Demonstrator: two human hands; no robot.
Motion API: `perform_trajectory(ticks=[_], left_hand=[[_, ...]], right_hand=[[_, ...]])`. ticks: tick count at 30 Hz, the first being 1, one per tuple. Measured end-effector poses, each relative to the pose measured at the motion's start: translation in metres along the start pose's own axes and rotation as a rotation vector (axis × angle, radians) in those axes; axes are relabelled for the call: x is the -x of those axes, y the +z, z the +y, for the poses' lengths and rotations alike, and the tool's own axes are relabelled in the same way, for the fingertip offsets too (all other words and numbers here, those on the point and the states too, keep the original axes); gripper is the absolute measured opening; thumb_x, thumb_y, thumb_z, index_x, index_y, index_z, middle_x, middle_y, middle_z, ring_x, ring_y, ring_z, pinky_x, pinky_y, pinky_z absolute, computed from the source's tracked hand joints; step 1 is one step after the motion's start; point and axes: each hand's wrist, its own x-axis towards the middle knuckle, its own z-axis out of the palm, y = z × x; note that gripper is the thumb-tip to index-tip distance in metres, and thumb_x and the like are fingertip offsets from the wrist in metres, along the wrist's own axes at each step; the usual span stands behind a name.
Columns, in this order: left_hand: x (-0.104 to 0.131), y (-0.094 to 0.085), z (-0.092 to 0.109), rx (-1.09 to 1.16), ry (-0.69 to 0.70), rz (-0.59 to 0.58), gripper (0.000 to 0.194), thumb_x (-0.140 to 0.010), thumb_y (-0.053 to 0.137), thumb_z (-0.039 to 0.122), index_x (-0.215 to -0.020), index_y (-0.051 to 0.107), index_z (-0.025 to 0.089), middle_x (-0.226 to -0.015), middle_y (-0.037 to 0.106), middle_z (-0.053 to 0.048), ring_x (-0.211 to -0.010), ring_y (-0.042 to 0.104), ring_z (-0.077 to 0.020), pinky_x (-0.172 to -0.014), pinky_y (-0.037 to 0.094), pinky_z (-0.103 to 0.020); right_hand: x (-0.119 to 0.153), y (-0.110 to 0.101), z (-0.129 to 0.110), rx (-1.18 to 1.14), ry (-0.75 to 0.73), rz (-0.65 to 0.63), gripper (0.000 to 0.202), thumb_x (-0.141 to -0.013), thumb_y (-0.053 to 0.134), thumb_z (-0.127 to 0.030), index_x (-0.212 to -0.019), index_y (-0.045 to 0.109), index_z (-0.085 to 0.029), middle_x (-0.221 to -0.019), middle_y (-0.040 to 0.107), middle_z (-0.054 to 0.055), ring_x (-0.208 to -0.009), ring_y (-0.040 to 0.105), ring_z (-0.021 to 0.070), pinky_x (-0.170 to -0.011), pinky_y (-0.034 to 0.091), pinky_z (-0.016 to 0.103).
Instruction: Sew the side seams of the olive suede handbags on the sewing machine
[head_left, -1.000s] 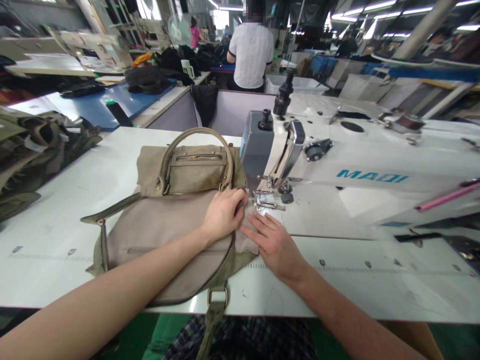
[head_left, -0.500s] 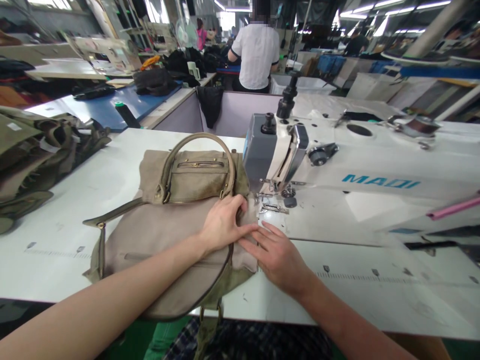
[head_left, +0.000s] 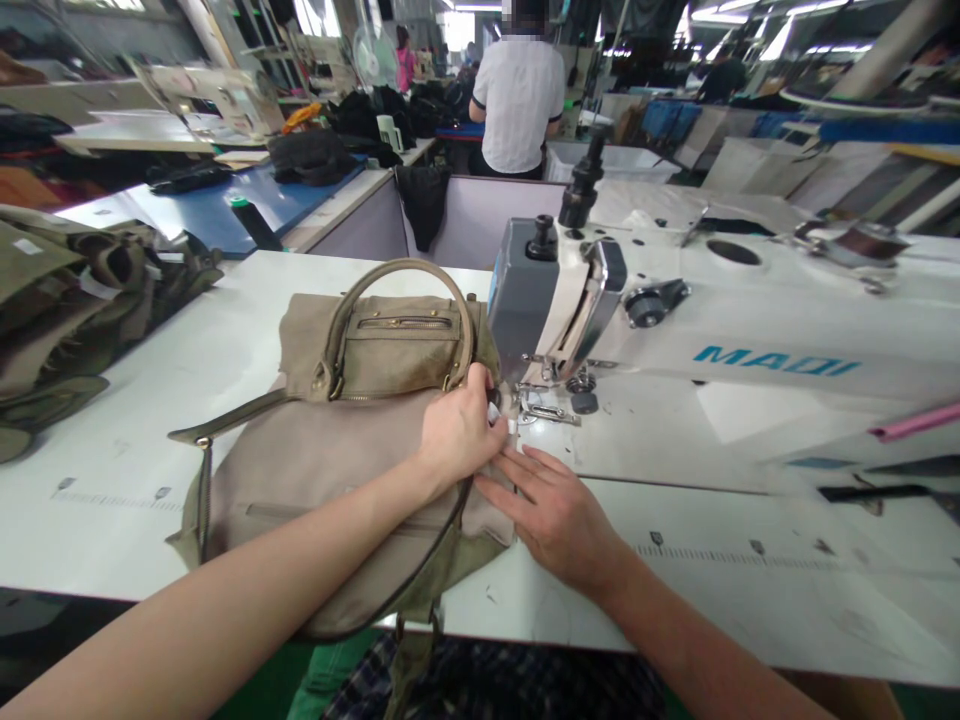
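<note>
Head cam: olive-taupe bag lies flat on white table, left of & right up vs. the sewing machine ("MAQI" on arm). Handle arches at bag's far end, over panel w/ a zip; strap w/ metal ring hangs off table's near edge.

Left hand on bag's right side, nr needle area: fingers curled in, thumb toward the right hand; a bit of white shows by its fingers. Can't tell what, if anything, is pinched – fingertips partly hidden. Right hand just nearer & to the right, palm down, fingers out straight & slightly apart, tips on bag's right edge, next to left thumb.

Far left: heap of olive pcs on table; beyond, blue tabletop w/ dark thread cone. Far side, person in white shirt, back turned.
</note>
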Motion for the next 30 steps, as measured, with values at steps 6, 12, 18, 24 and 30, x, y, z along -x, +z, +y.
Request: perform_trajectory(ticks=[6, 12, 18, 24, 30], left_hand=[[-0.006, -0.009, -0.003, 0.065, -0.037, -0.021, 0.034, -0.084, 0.057, 0.040, -0.107, 0.042, 0.021, -0.078, 0.069, 0.000, -0.077, 0.070, -0.0255, -0.065, 0.047, -0.031], [-0.014, -0.010, -0.004, -0.050, 0.001, -0.062, 0.041, -0.078, 0.062, 0.037, -0.110, 0.044, 0.019, -0.077, 0.071, -0.001, -0.079, 0.071, -0.0273, -0.073, 0.049, -0.033], [-0.016, -0.010, -0.004, -0.064, 0.020, -0.095, 0.045, -0.078, 0.063, 0.041, -0.112, 0.043, 0.019, -0.081, 0.072, -0.003, -0.082, 0.071, -0.0274, -0.074, 0.050, -0.033], [-0.013, -0.005, -0.010, 0.017, 0.038, -0.072, 0.041, -0.080, 0.061, 0.035, -0.114, 0.042, 0.020, -0.080, 0.071, 0.000, -0.079, 0.070, -0.0249, -0.074, 0.050, -0.032], [-0.018, -0.001, -0.012, 0.055, 0.048, -0.038, 0.042, -0.079, 0.062, 0.033, -0.114, 0.043, 0.021, -0.078, 0.069, 0.001, -0.078, 0.070, -0.0231, -0.076, 0.049, -0.031]], right_hand=[[0.000, 0.001, 0.000, 0.004, 0.036, -0.021, 0.037, -0.091, 0.041, -0.008, -0.117, 0.066, -0.014, -0.118, 0.067, 0.017, -0.117, 0.059, 0.0272, -0.103, 0.045, 0.048], [0.000, 0.000, 0.001, -0.076, 0.134, -0.022, 0.046, -0.081, 0.044, -0.004, -0.123, 0.060, -0.012, -0.121, 0.065, 0.015, -0.120, 0.055, 0.0252, -0.108, 0.040, 0.049], [-0.005, -0.001, -0.001, -0.030, 0.268, -0.076, 0.047, -0.073, 0.051, -0.011, -0.120, 0.057, -0.006, -0.138, 0.050, 0.023, -0.137, 0.036, 0.0324, -0.116, 0.023, 0.058], [-0.010, -0.005, 0.001, 0.002, 0.302, -0.179, 0.048, -0.069, 0.056, -0.013, -0.116, 0.056, -0.006, -0.142, 0.045, 0.027, -0.136, 0.037, 0.0353, -0.116, 0.024, 0.057], [-0.010, -0.005, 0.005, 0.046, 0.351, -0.177, 0.043, -0.075, 0.058, -0.018, -0.117, 0.054, -0.011, -0.144, 0.046, 0.020, -0.134, 0.039, 0.0334, -0.117, 0.015, 0.059]])
